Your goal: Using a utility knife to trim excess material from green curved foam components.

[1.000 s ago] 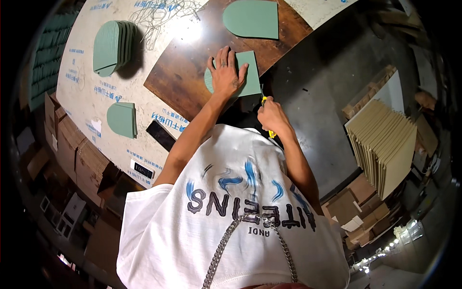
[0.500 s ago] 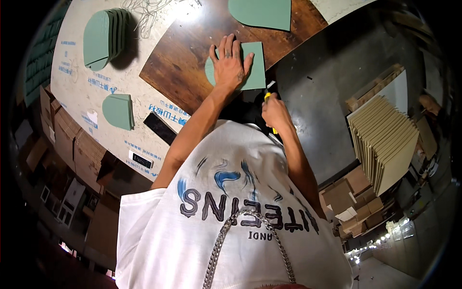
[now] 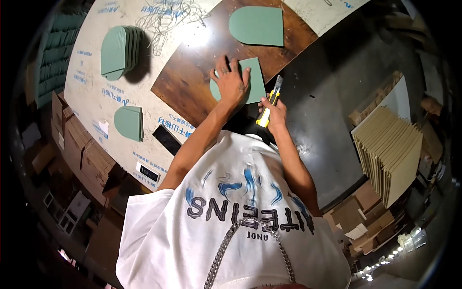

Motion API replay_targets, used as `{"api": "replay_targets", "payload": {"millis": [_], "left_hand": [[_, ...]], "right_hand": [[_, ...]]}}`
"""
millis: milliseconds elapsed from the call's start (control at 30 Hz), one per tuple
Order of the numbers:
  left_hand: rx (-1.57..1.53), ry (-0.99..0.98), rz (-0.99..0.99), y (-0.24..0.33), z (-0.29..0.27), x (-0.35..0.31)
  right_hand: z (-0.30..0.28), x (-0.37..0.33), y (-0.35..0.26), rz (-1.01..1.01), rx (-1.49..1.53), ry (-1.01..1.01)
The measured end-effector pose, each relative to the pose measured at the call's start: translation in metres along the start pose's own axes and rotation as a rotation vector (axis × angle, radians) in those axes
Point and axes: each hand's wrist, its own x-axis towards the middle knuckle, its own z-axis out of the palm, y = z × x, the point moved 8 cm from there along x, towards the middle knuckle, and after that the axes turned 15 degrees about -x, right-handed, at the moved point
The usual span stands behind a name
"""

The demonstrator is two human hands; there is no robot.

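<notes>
My left hand [image 3: 232,85] lies spread on a green arch-shaped panel [image 3: 255,77], its fingers slightly bent and pressing on the surface. The panel rests on a dark brown wood-grain board [image 3: 187,72], its square end near the table edge. In my right hand [image 3: 276,115] is a yellow and black utility knife [image 3: 270,107], its tip pointing away from me. The knife is beside the panel's right side, apart from it. Farther off on the board lies a second green panel [image 3: 260,26], rounded at its left end.
On the white table [image 3: 91,96] stand a tall stack of green panels [image 3: 114,54] and a smaller pile [image 3: 128,124]. A black phone [image 3: 166,139], a white device with a dark display [image 3: 147,171] and tangled string [image 3: 161,21] lie there too. Tan boards [image 3: 387,159] lean at the right.
My right hand has lifted the knife and turned it into plain view. My left hand stays on the panel, fingers more bent. The whole view has shifted slightly.
</notes>
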Motion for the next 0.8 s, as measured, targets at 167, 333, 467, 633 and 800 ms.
{"api": "replay_targets", "payload": {"millis": [167, 333, 467, 633, 800], "left_hand": [[-0.517, -0.491, -0.519, -0.003, -0.043, -0.001], [-1.141, -0.505, -0.552, 0.055, -0.152, -0.001], [-1.500, -0.284, 0.094, 0.077, -0.212, 0.014], [-1.476, -0.189, 0.242, 0.099, -0.248, 0.013], [-1.579, -0.169, 0.228, 0.099, -0.245, 0.003]], "right_hand": [[-0.012, -0.047, -0.085, -0.293, -0.155, 0.087], [-0.007, -0.139, -0.200, -0.644, -0.250, -0.029], [0.019, -0.198, -0.253, -0.970, -0.168, -0.143], [0.033, -0.234, -0.273, -1.161, -0.039, -0.227], [0.038, -0.256, -0.279, -1.245, -0.074, -0.242]]}}
